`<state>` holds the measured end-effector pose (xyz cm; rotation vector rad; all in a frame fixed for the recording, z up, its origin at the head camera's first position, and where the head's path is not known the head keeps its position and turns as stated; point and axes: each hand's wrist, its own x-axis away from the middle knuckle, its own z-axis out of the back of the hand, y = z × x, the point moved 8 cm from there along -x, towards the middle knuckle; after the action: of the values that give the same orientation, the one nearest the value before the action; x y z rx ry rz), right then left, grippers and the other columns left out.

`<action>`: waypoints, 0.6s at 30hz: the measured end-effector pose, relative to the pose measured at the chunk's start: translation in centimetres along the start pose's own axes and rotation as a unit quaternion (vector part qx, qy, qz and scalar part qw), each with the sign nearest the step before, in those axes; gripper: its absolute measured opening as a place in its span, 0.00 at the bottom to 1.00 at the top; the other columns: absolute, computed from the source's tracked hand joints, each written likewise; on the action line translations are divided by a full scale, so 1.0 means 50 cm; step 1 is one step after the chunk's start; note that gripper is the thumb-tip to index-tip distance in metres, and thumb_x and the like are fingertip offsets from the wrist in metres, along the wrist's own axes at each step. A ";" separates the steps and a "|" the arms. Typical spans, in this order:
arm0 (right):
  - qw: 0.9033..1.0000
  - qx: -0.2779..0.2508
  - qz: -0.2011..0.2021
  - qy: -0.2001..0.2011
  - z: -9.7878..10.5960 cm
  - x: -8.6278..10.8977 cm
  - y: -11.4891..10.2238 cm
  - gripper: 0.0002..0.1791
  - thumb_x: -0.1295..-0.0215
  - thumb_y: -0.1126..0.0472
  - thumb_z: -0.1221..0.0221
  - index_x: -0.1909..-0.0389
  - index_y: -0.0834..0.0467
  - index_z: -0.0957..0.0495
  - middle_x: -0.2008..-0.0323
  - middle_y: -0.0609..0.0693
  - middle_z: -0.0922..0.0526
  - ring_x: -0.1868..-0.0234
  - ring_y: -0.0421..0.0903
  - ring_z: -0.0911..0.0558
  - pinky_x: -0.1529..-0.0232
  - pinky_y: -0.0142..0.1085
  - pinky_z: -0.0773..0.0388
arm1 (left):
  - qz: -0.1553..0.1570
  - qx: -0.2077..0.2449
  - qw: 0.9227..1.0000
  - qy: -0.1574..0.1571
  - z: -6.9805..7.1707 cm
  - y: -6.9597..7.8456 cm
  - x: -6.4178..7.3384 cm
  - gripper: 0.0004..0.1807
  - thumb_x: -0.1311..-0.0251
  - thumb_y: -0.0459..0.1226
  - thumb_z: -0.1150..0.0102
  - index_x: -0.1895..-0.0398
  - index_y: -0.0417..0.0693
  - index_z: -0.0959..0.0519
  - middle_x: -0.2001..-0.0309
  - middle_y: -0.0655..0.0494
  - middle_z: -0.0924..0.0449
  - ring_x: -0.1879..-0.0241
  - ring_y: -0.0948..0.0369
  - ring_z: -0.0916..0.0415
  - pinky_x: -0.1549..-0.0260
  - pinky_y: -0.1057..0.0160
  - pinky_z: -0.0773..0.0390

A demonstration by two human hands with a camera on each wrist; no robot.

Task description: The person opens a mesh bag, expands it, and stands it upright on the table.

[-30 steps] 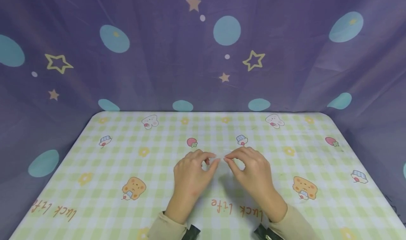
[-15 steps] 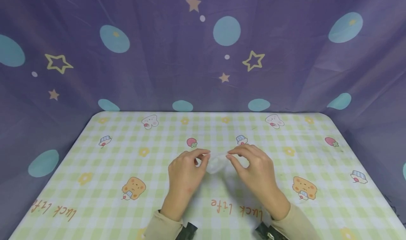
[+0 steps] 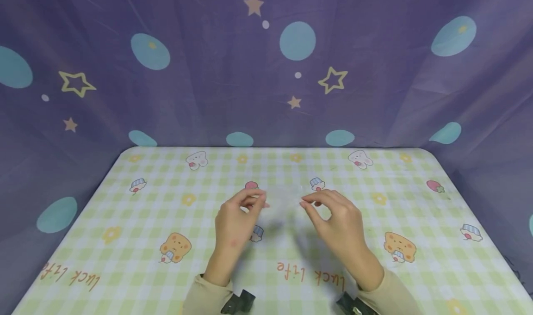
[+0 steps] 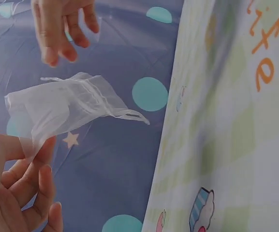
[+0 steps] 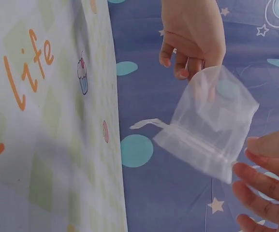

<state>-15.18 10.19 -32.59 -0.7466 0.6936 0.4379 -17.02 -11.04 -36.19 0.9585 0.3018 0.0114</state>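
A small sheer white drawstring bag (image 3: 283, 205) hangs in the air between my two hands, above the checked table (image 3: 125, 241). My left hand (image 3: 239, 213) pinches one corner of the bag (image 4: 66, 106) between thumb and fingers (image 4: 35, 154). My right hand (image 3: 329, 215) is just off the bag's mouth edge with loosely curled fingers (image 4: 52, 48). The left wrist view shows a gap between them and the fabric. In the right wrist view the bag (image 5: 212, 125) sits between the left hand (image 5: 192, 34) above and the right fingertips (image 5: 250, 176) below. A drawstring end (image 5: 144, 123) trails free.
The table (image 5: 42, 145) has a green-and-white check cover with cartoon bears, cupcakes and "luck life" lettering. A purple cloth backdrop (image 3: 266, 74) with stars and blue dots closes off the far side and both flanks. Dark wrist straps (image 3: 237, 303) show at the bottom edge.
The hands have drawn apart and moved slightly away from me. The bag, bunched between close fingertips a second ago, has spread out, and the right fingers have come off it.
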 end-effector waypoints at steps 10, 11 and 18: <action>0.996 0.006 -0.064 -0.065 -0.031 0.013 0.022 0.06 0.46 0.60 0.26 0.67 0.49 0.13 0.70 0.38 0.15 0.71 0.36 0.20 0.74 0.32 0.28 | 0.046 0.153 0.987 -0.024 -0.005 -0.007 -0.001 0.08 0.35 0.43 0.36 0.58 0.51 0.16 0.69 0.60 0.13 0.71 0.56 0.23 0.80 0.67 0.29; 0.994 -0.005 -0.078 -0.076 -0.037 0.016 0.026 0.06 0.46 0.60 0.26 0.67 0.49 0.13 0.71 0.37 0.16 0.71 0.35 0.20 0.73 0.32 0.27 | 0.051 0.169 0.984 -0.027 -0.007 -0.009 -0.001 0.08 0.34 0.42 0.36 0.58 0.49 0.17 0.69 0.58 0.13 0.69 0.56 0.23 0.78 0.67 0.28; 0.964 -0.122 -0.182 -0.149 -0.083 0.035 0.052 0.04 0.42 0.59 0.29 0.66 0.50 0.12 0.70 0.36 0.14 0.69 0.35 0.19 0.63 0.39 0.20 | 0.065 0.246 0.966 -0.043 -0.013 -0.008 -0.005 0.08 0.34 0.37 0.37 0.58 0.41 0.20 0.67 0.50 0.13 0.67 0.62 0.23 0.75 0.71 0.31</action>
<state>-17.21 9.04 -37.26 -0.9945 0.2124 0.2904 -17.49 -10.77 -36.81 1.4681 0.1615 0.0153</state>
